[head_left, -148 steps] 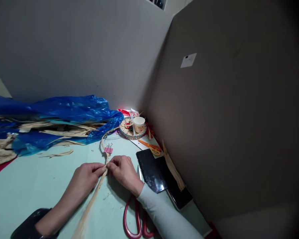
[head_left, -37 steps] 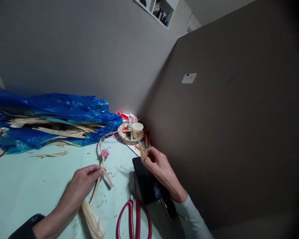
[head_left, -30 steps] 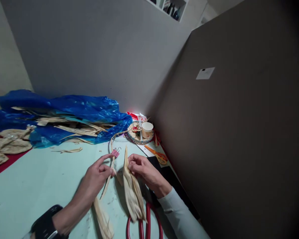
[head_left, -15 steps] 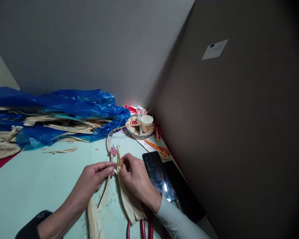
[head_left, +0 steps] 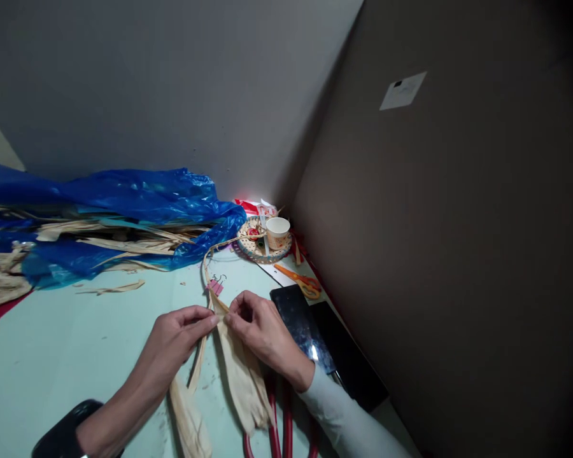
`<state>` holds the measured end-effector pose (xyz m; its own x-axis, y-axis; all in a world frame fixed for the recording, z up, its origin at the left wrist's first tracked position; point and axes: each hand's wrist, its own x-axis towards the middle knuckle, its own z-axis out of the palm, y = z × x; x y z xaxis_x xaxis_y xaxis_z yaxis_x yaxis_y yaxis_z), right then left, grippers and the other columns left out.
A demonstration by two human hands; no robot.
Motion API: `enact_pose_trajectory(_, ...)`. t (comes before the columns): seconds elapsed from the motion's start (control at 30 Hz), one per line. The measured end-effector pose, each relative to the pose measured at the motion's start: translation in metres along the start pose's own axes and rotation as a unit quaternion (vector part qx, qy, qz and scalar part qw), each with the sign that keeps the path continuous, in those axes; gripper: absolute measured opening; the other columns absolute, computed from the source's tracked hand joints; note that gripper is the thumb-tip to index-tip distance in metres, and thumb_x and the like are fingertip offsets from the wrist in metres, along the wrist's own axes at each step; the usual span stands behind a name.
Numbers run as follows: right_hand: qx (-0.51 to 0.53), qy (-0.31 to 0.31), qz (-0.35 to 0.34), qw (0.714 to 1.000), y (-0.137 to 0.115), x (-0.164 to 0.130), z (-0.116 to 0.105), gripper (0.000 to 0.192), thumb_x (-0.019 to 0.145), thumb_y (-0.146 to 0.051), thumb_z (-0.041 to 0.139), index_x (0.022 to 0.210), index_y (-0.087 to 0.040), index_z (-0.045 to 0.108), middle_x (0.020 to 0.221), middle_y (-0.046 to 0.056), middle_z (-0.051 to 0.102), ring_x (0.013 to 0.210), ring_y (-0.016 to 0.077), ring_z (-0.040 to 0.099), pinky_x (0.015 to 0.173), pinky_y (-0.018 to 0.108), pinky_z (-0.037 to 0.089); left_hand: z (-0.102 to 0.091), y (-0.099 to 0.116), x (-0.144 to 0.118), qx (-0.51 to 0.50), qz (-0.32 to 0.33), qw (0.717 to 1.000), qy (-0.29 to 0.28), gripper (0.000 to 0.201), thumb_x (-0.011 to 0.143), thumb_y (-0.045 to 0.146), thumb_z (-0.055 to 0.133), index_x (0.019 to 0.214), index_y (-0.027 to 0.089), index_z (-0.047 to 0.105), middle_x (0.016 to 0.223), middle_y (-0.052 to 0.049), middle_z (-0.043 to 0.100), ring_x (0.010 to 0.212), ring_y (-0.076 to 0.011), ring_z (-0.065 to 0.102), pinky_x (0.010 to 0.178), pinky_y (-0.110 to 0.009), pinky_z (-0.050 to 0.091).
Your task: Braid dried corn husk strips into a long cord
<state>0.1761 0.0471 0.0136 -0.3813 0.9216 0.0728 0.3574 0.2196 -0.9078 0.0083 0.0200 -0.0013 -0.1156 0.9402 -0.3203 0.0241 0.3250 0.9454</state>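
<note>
My left hand (head_left: 179, 337) and my right hand (head_left: 266, 334) both pinch the narrow upper end of a pale dried corn husk (head_left: 242, 385), thumb against fingers. Its wide, crinkled end hangs down toward me between my forearms. Just beyond my fingertips a pink binder clip (head_left: 215, 286) grips a thin twisted husk cord (head_left: 205, 266), which curves away to a small woven basket. A loose tail of husk (head_left: 197, 372) from the cord trails beneath my left hand. Another husk (head_left: 190, 420) lies on the table near my left wrist.
Behind, a blue plastic bag (head_left: 138, 191) spills husk strips. The woven basket (head_left: 262, 257) bears a paper cup (head_left: 277, 234). Orange scissors (head_left: 303, 282) and a black phone (head_left: 298, 324) lie to the right. Red handles (head_left: 288, 420) poke out below the husk. A coiled husk piece (head_left: 2, 280) lies far left.
The husk's tip has swung left toward the clip, and the husk now lies flatter and wider open. My right hand has turned slightly, fingertips closer to the left ones.
</note>
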Motion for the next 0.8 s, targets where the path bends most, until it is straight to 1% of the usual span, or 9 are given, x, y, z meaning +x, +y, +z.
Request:
enact_pose_trajectory(0.1,0.036,0.007,0.009,0.999,0.005,0.001,-0.001,0.008,0.082,-0.024,0.062,0.081,-0.017,0.059,0.069,-0.003,0.055,0.063,0.0117,0.049,0.058,0.023,0.035,-0.001,-0.003,0.002,-0.001,0.0,1.0,-0.013,0.039,0.059,0.048,0.079,0.077,0.014,0.071,0.047,0.011,0.036,0.044,-0.0053,0.021,0.046,-0.02,0.01)
enact_pose_trajectory(0.2,0.126,0.014,0.022,0.992,0.01,0.004,-0.001,0.017,0.079,-0.027,0.066,0.09,-0.016,0.059,0.072,-0.003,0.056,0.064,0.0117,0.051,0.06,0.023,0.039,-0.002,-0.005,0.004,-0.007,0.006,1.0,-0.022,0.04,0.062,0.052,0.078,0.076,0.015,0.068,0.049,0.01,0.038,0.044,-0.0049,0.02,0.046,-0.021,0.009)
enact_pose_trajectory(0.33,0.186,0.04,0.022,0.982,0.012,0.006,0.002,0.025,0.075,-0.027,0.071,0.093,-0.017,0.058,0.073,-0.003,0.057,0.063,0.0109,0.051,0.06,0.022,0.04,-0.001,-0.001,0.001,0.009,0.011,0.999,-0.044,0.043,0.065,0.059,0.075,0.066,0.017,0.066,0.047,0.012,0.027,0.044,-0.0058,0.016,0.045,-0.021,0.009)
enact_pose_trajectory(0.4,0.186,0.05,0.02,0.981,0.01,0.005,0.007,0.023,0.074,-0.024,0.071,0.092,-0.017,0.058,0.074,-0.003,0.059,0.065,0.0115,0.054,0.062,0.022,0.042,0.0,0.003,-0.001,0.027,0.023,0.998,-0.05,0.042,0.064,0.057,0.077,0.061,0.018,0.063,0.046,0.011,0.028,0.045,-0.0068,0.02,0.045,-0.021,0.013)
enact_pose_trajectory(0.53,0.162,0.077,0.013,0.984,0.008,0.003,0.015,0.018,0.074,-0.019,0.068,0.09,-0.017,0.061,0.076,-0.001,0.064,0.07,0.0138,0.06,0.067,0.024,0.047,0.001,0.004,0.0,0.021,0.021,0.998,-0.052,0.04,0.054,0.05,0.085,0.057,0.018,0.061,0.052,0.006,0.049,0.051,-0.0106,0.039,0.049,-0.022,0.03)
enact_pose_trajectory(0.6,0.145,0.088,0.015,0.985,0.009,0.003,0.015,0.017,0.075,-0.02,0.069,0.09,-0.018,0.062,0.078,0.0,0.066,0.071,0.0142,0.061,0.069,0.025,0.048,0.0,0.001,0.002,0.02,0.014,0.999,-0.049,0.039,0.054,0.05,0.085,0.06,0.018,0.064,0.055,0.005,0.053,0.052,-0.0109,0.041,0.048,-0.021,0.03)
enact_pose_trajectory(0.67,0.133,0.085,0.016,0.987,0.011,0.003,0.014,0.016,0.077,-0.022,0.069,0.09,-0.018,0.062,0.079,0.0,0.065,0.071,0.014,0.061,0.069,0.024,0.048,-0.001,-0.004,0.004,0.029,0.011,0.999,-0.043,0.037,0.057,0.049,0.082,0.062,0.017,0.064,0.053,0.006,0.05,0.048,-0.0088,0.034,0.045,-0.02,0.023)
enact_pose_trajectory(0.73,0.131,0.057,0.015,0.99,0.013,0.004,0.011,0.016,0.077,-0.022,0.068,0.092,-0.017,0.061,0.078,-0.001,0.064,0.071,0.0135,0.06,0.068,0.024,0.047,-0.002,-0.008,0.005,0.034,0.011,0.998,-0.044,0.035,0.061,0.049,0.08,0.064,0.017,0.064,0.049,0.009,0.042,0.046,-0.0074,0.028,0.045,-0.02,0.017)
enact_pose_trajectory(0.8,0.119,0.029,0.008,0.992,0.014,0.003,0.01,0.016,0.078,-0.021,0.066,0.093,-0.017,0.06,0.077,-0.001,0.062,0.071,0.013,0.058,0.068,0.023,0.047,-0.002,-0.01,0.006,0.031,0.012,0.998,-0.051,0.034,0.063,0.048,0.079,0.066,0.017,0.065,0.049,0.009,0.04,0.047,-0.0076,0.027,0.046,-0.02,0.017)
